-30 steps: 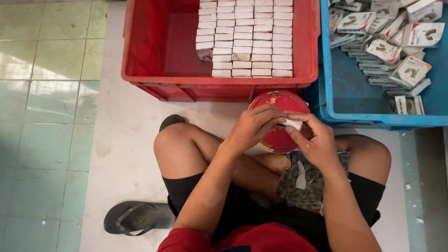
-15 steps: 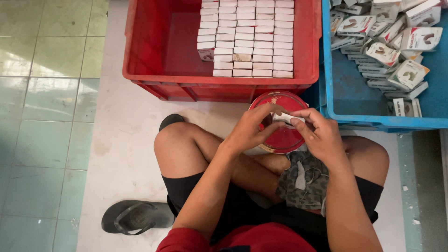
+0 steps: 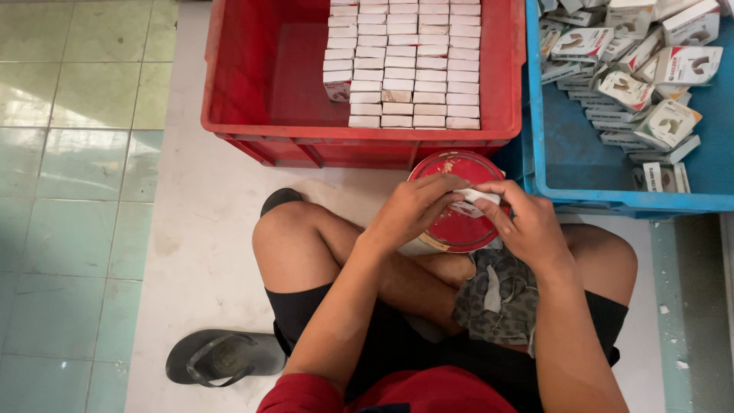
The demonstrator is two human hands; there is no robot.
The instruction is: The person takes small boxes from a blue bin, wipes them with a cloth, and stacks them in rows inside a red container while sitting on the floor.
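Note:
I sit cross-legged on the floor. My left hand (image 3: 413, 210) and my right hand (image 3: 524, 226) meet over a round red tin (image 3: 453, 229) that rests between my knees. Both hands pinch a small white carton (image 3: 475, 199) held just above the tin's lid. A patterned grey cloth (image 3: 497, 294) lies on my lap under the right wrist. Straight ahead stands a red crate (image 3: 252, 115) with neat rows of small white boxes (image 3: 405, 69) stacked on edge. To the right a blue crate (image 3: 581, 153) holds loose printed white cartons (image 3: 650, 84).
A black sandal (image 3: 225, 358) lies on the floor by my left hip, and another dark shoe (image 3: 279, 200) peeks out behind my left knee. Pale green tiles (image 3: 69, 191) cover the floor to the left; I sit on a white strip (image 3: 199, 229).
Both hands stayed over the red tin, turning the small white carton between the fingers; it now lies flatter under the fingertips. The crates have not moved.

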